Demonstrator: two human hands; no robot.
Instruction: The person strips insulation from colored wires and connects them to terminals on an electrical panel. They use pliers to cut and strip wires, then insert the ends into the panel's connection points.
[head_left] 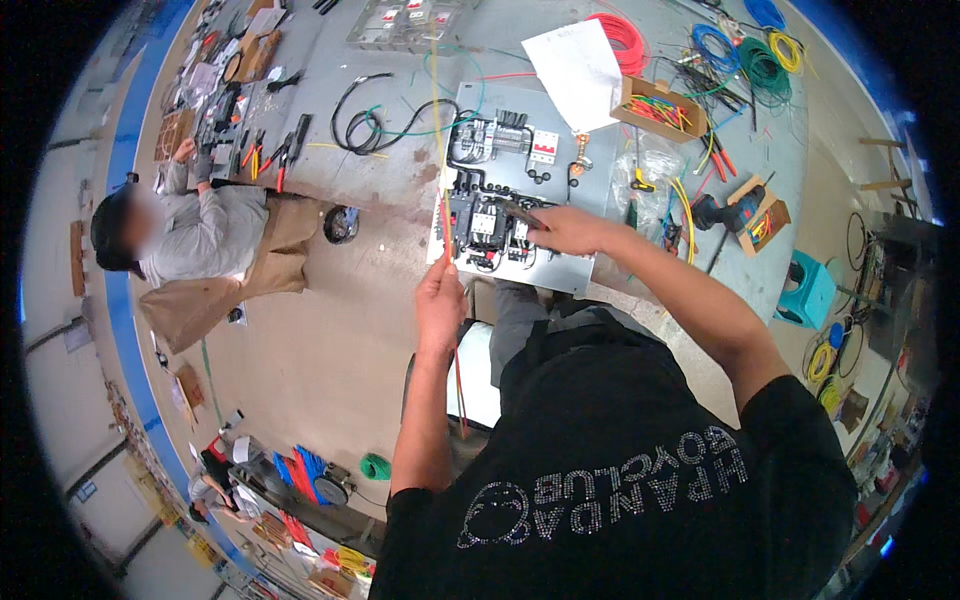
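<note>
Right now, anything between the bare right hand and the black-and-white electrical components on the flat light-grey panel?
Only the elongated dark hand tool the right hand grips, over the components; nothing else visible.

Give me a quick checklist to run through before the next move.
1. Wires in the left hand: ok, held.
2. Tool in the right hand: ok, gripped above the panel.
3. Paper clear of the panel: not ok, it overlaps the far right corner.
4. Tool touching anything on the panel: cannot tell, too small.
5. Drill clear of both hands: ok, off to the right.
</note>
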